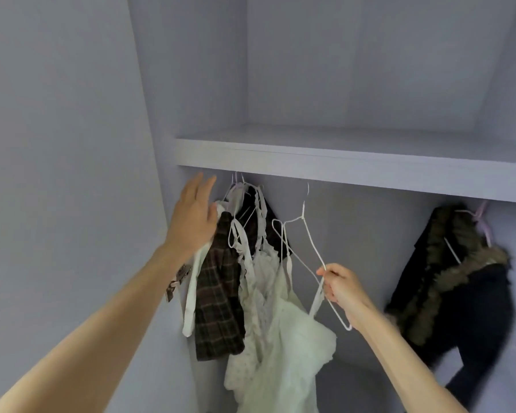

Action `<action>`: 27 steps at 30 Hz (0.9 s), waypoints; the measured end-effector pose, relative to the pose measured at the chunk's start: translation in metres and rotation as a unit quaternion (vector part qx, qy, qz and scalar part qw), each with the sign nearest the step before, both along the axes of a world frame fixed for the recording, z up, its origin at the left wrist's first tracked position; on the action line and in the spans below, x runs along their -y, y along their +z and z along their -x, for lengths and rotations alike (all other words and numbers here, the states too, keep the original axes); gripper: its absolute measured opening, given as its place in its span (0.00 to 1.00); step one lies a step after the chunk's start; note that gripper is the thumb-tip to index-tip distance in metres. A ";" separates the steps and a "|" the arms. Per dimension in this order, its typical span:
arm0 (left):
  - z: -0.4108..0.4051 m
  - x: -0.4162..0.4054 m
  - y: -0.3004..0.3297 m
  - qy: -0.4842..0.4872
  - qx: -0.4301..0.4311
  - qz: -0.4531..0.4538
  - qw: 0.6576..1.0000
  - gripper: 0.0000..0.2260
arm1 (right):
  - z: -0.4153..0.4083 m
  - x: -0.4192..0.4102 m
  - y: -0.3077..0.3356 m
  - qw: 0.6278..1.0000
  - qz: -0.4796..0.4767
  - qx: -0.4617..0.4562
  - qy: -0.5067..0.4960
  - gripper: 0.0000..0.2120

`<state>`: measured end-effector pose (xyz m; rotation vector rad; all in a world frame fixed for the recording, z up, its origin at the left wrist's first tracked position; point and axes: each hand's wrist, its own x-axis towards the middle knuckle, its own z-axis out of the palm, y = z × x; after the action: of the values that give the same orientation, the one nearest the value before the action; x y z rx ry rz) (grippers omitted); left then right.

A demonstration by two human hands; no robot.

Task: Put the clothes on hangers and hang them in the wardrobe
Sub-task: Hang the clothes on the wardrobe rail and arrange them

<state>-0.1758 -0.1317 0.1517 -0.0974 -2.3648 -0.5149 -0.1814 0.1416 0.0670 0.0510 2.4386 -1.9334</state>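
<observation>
Inside the wardrobe, a white lace dress (pixel 277 317) hangs by thin straps from a white wire hanger (pixel 306 231). My right hand (pixel 341 289) grips the hanger's lower right arm together with one strap. My left hand (pixel 194 216) is raised with straight fingers, its palm against a dark plaid garment (pixel 218 290) and other clothes hung at the left end. The rail is hidden behind the shelf; the hanger's hook reaches up toward it.
A pale shelf (pixel 355 162) runs across above the clothes. A black coat with a fur collar (pixel 456 281) hangs at the right on a lilac hanger. A metal door hinge (pixel 178 281) sits on the left wardrobe wall (pixel 72 144).
</observation>
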 end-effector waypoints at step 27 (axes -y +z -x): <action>0.119 0.057 -0.006 -0.020 -0.072 0.144 0.987 0.40 | 0.212 0.180 -0.015 0.988 -0.111 -0.011 -0.104 0.14</action>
<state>-0.2950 -0.1889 0.1456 -0.3043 -2.2827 -0.1755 -0.3932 -0.0385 0.0520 0.3007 2.7520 -1.7271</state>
